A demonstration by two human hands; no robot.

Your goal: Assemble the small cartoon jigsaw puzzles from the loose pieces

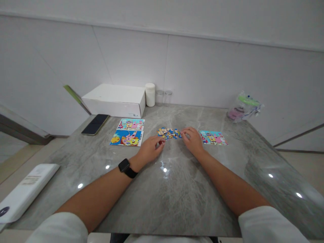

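A small heap of loose jigsaw pieces (168,132) lies in the middle of the grey marble table (177,189). My left hand (150,149), with a black watch on its wrist, rests just left of the heap, its fingertips pinched on what looks like a small piece. My right hand (193,139) lies palm down at the heap's right edge, fingers touching the pieces. Two cartoon picture cards (129,132) lie to the left of my left hand. A third cartoon card (214,137) lies right of my right hand.
A white box (115,100) stands at the back left, with a white jar (150,95) and two clear jars (164,97) beside it. A dark phone (95,124) lies left of the cards. A plastic bag (244,107) sits back right. A white device (24,190) lies near left.
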